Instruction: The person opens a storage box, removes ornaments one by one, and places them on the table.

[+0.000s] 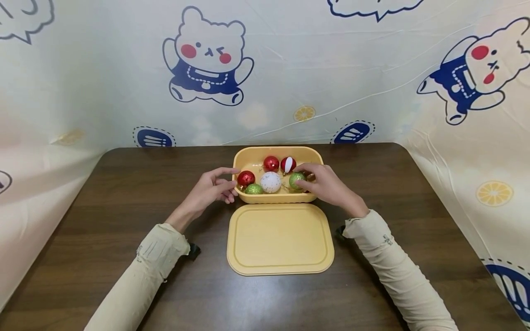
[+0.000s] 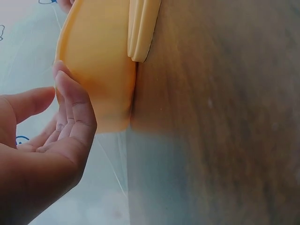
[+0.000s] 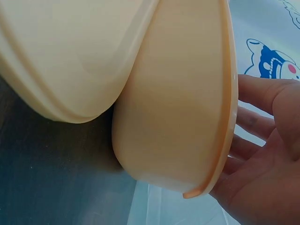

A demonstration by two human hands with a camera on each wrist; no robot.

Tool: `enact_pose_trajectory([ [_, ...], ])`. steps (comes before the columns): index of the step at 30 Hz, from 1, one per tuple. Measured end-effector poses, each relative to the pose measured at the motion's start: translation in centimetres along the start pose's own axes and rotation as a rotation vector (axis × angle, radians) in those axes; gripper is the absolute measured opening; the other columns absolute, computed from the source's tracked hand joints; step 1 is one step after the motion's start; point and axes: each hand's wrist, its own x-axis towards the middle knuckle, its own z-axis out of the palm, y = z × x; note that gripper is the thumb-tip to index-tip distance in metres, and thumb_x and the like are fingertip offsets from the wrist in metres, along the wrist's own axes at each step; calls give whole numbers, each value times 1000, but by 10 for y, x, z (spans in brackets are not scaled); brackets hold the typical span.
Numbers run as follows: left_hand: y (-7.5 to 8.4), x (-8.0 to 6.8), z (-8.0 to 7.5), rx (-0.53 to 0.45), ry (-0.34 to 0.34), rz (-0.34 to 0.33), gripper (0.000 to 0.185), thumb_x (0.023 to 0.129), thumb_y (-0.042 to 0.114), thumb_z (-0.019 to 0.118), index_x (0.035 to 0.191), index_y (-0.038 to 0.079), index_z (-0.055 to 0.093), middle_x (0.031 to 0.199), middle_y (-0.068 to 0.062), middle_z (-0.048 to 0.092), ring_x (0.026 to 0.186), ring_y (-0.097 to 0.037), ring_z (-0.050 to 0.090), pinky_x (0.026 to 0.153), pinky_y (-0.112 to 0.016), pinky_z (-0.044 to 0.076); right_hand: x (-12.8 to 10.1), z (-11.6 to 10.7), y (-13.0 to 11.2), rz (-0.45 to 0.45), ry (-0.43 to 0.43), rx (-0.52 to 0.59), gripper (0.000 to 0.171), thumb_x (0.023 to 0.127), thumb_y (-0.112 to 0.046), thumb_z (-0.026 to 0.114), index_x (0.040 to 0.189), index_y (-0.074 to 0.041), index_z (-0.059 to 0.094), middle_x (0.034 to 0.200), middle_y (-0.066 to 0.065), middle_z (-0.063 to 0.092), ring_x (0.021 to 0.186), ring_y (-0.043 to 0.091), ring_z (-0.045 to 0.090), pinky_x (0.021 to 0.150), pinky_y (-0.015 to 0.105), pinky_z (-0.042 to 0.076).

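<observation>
Picking ornaments, I judge: right hand pinches a green glitter ball in the yellow plastic tub; left hand, fingers spread, steadies the tub's rim; next, lift clear.

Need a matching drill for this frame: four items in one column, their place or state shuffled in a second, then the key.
Items
1. lid
2. white ball
3. left hand
4. right hand

Places or states
A. middle of the yellow box
B. fingers on the green ball
C. flat on the table, in front of the box
D. at the box's left end

Pairs: 1-C, 2-A, 3-D, 4-B
</observation>
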Motion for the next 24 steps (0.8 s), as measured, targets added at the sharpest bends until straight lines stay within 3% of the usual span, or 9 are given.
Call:
enact_pose_trajectory([
  [7, 0, 0, 1, 7, -13, -7, 46, 100, 14, 61, 143, 4, 47, 88, -18, 71, 69, -24, 67, 68, -31, 60, -2, -5, -1, 18, 6, 24, 29, 94, -16, 71, 120, -3, 68, 108, 8, 68, 96, 21, 64, 85, 40, 57],
  [24, -1, 1, 0, -13, -15, -13, 45, 100, 12, 60, 143, 4, 47, 87, -22, 70, 67, -23, 67, 65, -31, 59, -14, -25, -1, 38, 79, 26, 36, 93, -17, 73, 125, -3, 65, 115, 11, 67, 99, 24, 64, 87, 44, 56],
])
